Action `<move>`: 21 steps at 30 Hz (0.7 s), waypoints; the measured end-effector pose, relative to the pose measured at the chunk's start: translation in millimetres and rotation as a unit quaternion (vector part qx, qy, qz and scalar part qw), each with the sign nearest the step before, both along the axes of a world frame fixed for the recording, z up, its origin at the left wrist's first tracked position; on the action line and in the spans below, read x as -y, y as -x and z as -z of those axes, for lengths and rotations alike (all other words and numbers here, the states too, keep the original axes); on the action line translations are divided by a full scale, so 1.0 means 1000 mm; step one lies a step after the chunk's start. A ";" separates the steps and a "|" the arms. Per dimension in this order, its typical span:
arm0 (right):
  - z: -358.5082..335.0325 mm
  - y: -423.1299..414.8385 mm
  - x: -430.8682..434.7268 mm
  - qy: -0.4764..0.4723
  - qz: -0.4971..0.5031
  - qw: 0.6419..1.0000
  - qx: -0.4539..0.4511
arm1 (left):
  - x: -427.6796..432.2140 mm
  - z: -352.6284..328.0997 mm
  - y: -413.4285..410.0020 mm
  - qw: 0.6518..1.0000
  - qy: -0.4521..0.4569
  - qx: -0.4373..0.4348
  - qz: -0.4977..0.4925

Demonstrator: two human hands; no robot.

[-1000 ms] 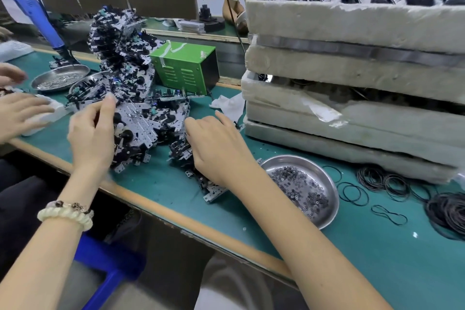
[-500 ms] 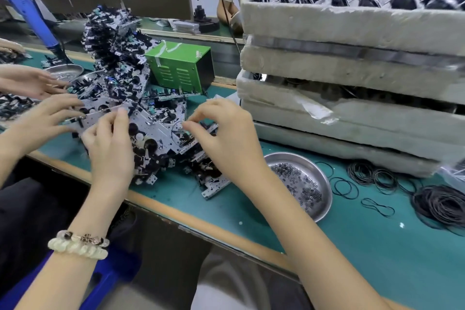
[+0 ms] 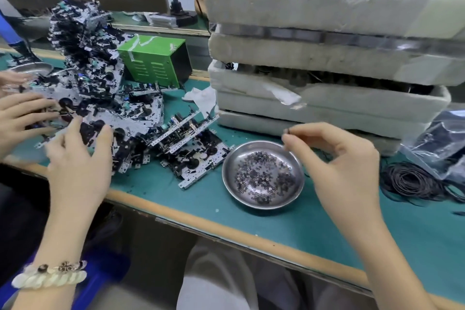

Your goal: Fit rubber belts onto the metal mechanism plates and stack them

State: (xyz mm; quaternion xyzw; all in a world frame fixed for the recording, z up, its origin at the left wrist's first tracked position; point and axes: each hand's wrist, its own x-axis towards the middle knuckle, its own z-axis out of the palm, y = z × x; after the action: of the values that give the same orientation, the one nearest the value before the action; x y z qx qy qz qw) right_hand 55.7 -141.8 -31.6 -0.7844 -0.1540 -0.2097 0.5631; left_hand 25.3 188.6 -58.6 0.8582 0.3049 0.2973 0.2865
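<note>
Two hands: left hand (image 3: 78, 158) wide on mechanism plates (image 3: 136, 118), right hand (image 3: 339, 158) narrow around a small dark piece (image 3: 287, 131).

No legible text, labels, brands or numbers anywhere

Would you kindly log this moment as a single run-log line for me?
left hand: spread on plate pile | right hand: pinches small dark piece over metal dish | rubber belts: coiled on table

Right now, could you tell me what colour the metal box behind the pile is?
The box is green; head view.
</note>
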 end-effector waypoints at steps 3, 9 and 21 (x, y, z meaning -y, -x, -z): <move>0.016 0.011 0.019 0.022 0.029 0.999 -0.010 | 0.013 -0.007 0.005 0.994 -0.106 0.012 -0.011; 0.039 0.020 0.038 0.035 0.095 0.995 0.021 | 0.041 -0.023 -0.016 0.933 -0.337 0.033 0.122; 0.051 0.020 0.043 0.029 0.135 0.990 -0.004 | 0.029 -0.036 -0.076 0.913 -0.326 -0.106 0.220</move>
State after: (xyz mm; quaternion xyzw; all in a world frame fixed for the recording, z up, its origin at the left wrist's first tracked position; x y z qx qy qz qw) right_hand 36.1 -184.4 -82.3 -0.8147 -0.0501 -0.2764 0.5073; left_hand 101.4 159.7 -22.8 0.9758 0.0232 0.2170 0.0144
